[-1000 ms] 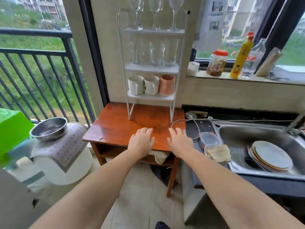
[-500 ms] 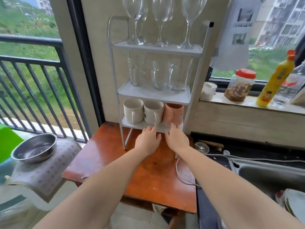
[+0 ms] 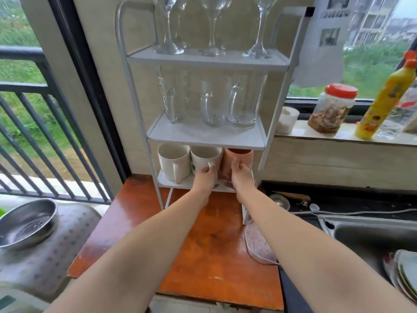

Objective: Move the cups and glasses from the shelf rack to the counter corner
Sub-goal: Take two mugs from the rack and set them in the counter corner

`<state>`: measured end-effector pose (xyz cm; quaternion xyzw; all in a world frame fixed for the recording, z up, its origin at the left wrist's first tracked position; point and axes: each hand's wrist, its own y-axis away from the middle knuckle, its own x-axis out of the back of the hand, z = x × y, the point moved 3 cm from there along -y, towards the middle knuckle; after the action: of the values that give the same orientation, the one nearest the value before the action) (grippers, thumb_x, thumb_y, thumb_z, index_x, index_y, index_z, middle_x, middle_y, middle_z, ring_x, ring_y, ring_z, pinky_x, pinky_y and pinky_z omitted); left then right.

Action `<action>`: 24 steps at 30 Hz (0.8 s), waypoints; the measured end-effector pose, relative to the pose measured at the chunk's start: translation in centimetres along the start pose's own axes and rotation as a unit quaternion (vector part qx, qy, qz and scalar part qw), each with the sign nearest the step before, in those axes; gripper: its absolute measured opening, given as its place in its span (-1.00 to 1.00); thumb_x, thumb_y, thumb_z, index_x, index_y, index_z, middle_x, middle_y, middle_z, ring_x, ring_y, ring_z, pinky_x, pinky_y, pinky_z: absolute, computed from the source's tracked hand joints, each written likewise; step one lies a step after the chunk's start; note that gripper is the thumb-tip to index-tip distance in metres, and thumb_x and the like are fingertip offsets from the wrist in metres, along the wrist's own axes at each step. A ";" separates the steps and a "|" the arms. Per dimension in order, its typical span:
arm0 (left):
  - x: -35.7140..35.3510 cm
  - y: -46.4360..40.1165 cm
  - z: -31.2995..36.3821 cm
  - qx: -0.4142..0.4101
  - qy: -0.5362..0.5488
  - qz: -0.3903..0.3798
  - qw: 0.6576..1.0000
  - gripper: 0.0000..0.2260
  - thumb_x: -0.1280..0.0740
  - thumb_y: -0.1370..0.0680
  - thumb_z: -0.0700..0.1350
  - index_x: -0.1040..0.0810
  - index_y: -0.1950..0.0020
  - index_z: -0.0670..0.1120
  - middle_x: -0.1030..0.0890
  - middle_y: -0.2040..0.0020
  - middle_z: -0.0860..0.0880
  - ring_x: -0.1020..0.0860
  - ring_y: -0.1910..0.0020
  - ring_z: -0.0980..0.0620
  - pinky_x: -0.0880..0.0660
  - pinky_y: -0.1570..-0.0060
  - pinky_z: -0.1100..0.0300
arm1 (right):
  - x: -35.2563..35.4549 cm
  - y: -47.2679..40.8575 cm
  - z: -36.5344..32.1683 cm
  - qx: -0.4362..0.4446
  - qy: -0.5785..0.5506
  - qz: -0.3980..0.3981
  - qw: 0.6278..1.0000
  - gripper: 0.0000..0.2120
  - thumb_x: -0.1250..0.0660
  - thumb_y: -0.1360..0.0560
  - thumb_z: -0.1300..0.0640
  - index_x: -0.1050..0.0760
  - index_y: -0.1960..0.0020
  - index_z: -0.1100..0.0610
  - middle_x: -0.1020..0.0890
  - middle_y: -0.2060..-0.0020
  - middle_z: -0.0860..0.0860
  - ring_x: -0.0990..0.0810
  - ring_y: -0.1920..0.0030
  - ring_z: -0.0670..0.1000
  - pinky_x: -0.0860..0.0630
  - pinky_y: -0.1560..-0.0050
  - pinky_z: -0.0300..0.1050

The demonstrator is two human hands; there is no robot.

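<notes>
Three mugs stood in a row on the bottom tier of the white shelf rack, and both hands were already on two of them. At the left, the plain white mug sat untouched, its handle turned toward the front. Next to it, the left hand had its fingers curled around the handle of the middle white mug; that handle looked the sensible place to hold, since the glazed wall would probably be slick. Just beside that, the right hand was wrapped around the body of the pink mug, thumb on the near side (its handle, if any, was hidden). Ceramic like this likely felt stiff and moderately heavy, and would chip if knocked against the shelf above, so each mug probably needed drawing straight out and low.

Higher up, the glass mugs on the middle tier and the wine glasses on top seemed far more fragile; the stemmed ones looked top-heavy and best taken by the bowl or stem, one at a time. The wooden counter below lay largely bare.
</notes>
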<state>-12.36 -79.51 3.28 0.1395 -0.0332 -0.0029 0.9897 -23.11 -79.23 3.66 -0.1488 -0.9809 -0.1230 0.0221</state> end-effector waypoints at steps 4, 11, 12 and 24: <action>-0.2 0.3 -0.3 -0.020 -0.022 0.020 0.999 -0.62 0.00 -0.67 -0.03 -0.47 -0.29 -0.20 -0.60 -0.09 -0.17 -0.55 -0.08 -0.10 -0.53 -0.20 0.01 | 0.4 0.1 0.4 0.013 0.031 0.007 0.999 -0.54 0.07 -0.67 -0.06 -0.35 -0.37 0.20 -0.51 -0.08 0.12 -0.49 0.06 0.04 -0.51 -0.07 -0.05; 0.4 3.2 -0.5 -0.058 -0.013 0.053 0.997 -0.56 0.05 -0.68 0.01 -0.36 -0.40 -0.23 -0.51 -0.26 -0.25 -0.46 -0.28 -0.16 -0.40 -0.26 0.05 | 0.4 1.5 1.4 0.018 0.043 -0.040 0.998 -0.54 0.09 -0.66 -0.08 -0.33 -0.39 0.14 -0.53 -0.17 0.14 -0.55 -0.19 0.15 -0.54 -0.23 0.15; 0.5 3.8 -0.5 -0.061 -0.008 0.058 0.996 -0.54 0.04 -0.68 0.01 -0.34 -0.41 -0.26 -0.47 -0.31 -0.30 -0.42 -0.33 -0.22 -0.38 -0.32 0.01 | 0.4 1.9 1.6 0.024 0.054 -0.044 0.997 -0.54 0.09 -0.66 -0.09 -0.35 -0.37 0.13 -0.53 -0.19 0.13 -0.53 -0.21 0.14 -0.51 -0.27 0.15; 3.6 10.4 -3.5 -0.064 0.032 0.078 0.994 -0.64 -0.03 -0.66 0.02 -0.46 0.21 -0.09 -0.38 0.33 0.02 -0.39 0.19 0.01 -0.47 -0.17 -0.10 | 1.2 8.2 3.5 0.083 0.049 -0.057 0.994 -0.61 0.08 -0.66 -0.11 -0.40 0.05 0.09 -0.46 0.25 -0.07 -0.50 0.16 0.01 -0.56 -0.02 0.01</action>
<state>-8.61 -68.56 3.06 0.0727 -0.0117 0.0768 0.9943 -21.80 -70.40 2.28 -0.0839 -0.9923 -0.0496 0.0757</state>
